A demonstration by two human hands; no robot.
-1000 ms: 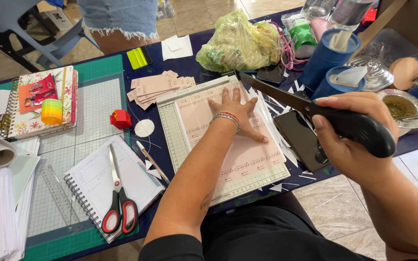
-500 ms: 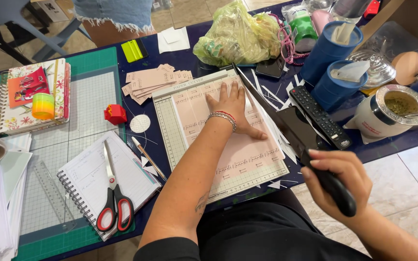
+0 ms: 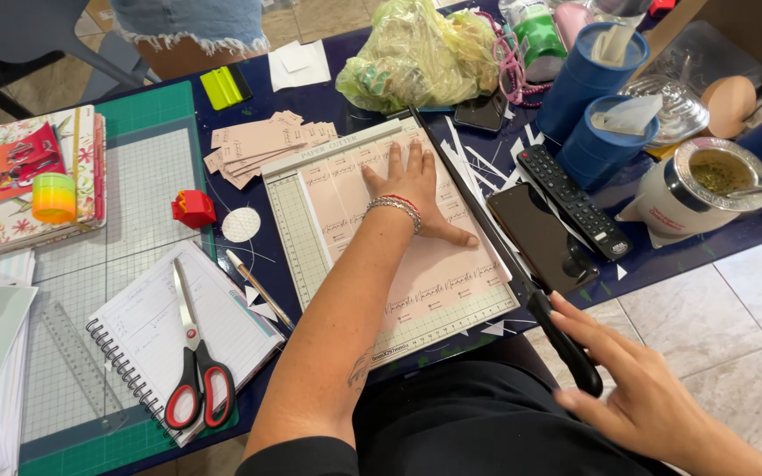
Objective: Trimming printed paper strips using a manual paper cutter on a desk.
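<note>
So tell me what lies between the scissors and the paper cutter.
In the head view, between the scissors and the paper cutter lie a pen and small paper scraps, on the dark blue table.
</note>
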